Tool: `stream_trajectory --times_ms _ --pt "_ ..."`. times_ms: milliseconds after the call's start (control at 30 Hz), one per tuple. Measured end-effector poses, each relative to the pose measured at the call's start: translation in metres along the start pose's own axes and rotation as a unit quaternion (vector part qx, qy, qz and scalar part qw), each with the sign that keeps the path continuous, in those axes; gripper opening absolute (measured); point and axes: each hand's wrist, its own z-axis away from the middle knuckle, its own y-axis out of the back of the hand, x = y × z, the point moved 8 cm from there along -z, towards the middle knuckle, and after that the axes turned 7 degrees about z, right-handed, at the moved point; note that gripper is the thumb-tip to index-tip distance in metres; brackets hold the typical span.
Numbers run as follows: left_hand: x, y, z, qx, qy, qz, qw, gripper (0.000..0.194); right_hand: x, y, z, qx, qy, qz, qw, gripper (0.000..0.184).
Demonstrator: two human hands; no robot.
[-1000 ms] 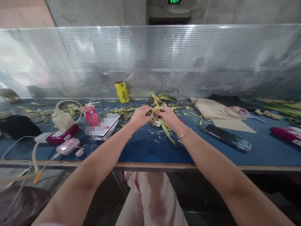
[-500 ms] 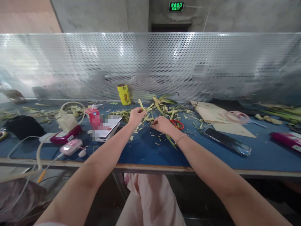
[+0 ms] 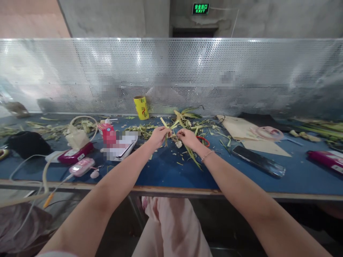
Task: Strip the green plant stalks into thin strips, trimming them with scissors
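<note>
single head-worn view, looking forward and down over both forearms, desk at arm's reach

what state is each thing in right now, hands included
left hand: pinching a pale green leaf strip
right hand: fingers curled, grip unclear
yellow printed open-topped cylinder: standing, slightly tilted
green rectangular exit sign: lit
black glossy smartphone: lying flat, screen dark
pink rounded plastic device: cable plugged in
red looped handle: partly hidden, open or shut unclear
</note>
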Motion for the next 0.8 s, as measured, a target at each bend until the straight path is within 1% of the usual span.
stream_trajectory --times_ms 100,200,267,300,433,567,700,800 --pt "0.008 0.012 -0.003 0.051 -0.007 0.058 0.997 0.015 0.008 0.003 -0.003 0.012 -0.003 -0.036 0.999 0.011" --pt "0.011 0.024 -0.002 0.113 0.011 0.109 0.988 0.011 0.018 0.007 -0.006 0.016 -0.020 -0.065 0.998 0.014" --pt "0.013 0.028 0.000 0.137 0.024 0.130 0.982 0.010 0.024 0.008 -0.007 0.013 -0.033 -0.073 0.997 0.013" --pt "0.014 0.028 0.001 0.140 0.028 0.136 0.980 0.010 0.025 0.009 -0.007 0.012 -0.036 -0.073 0.997 0.013" --pt "0.014 0.026 0.000 0.125 0.024 0.138 0.982 0.010 0.022 0.014 -0.006 0.019 -0.031 -0.069 0.997 0.015" --pt "0.008 0.026 -0.003 0.105 0.023 0.075 0.991 0.011 0.012 0.020 -0.002 0.027 -0.013 -0.067 0.997 0.016" --pt "0.004 0.020 -0.004 0.054 0.016 -0.024 0.998 0.012 -0.007 0.025 0.003 0.027 0.055 -0.069 0.996 0.018" --pt "0.005 0.013 -0.002 0.017 -0.008 -0.146 0.989 0.015 -0.026 0.033 0.011 0.056 0.134 -0.028 0.989 0.021"
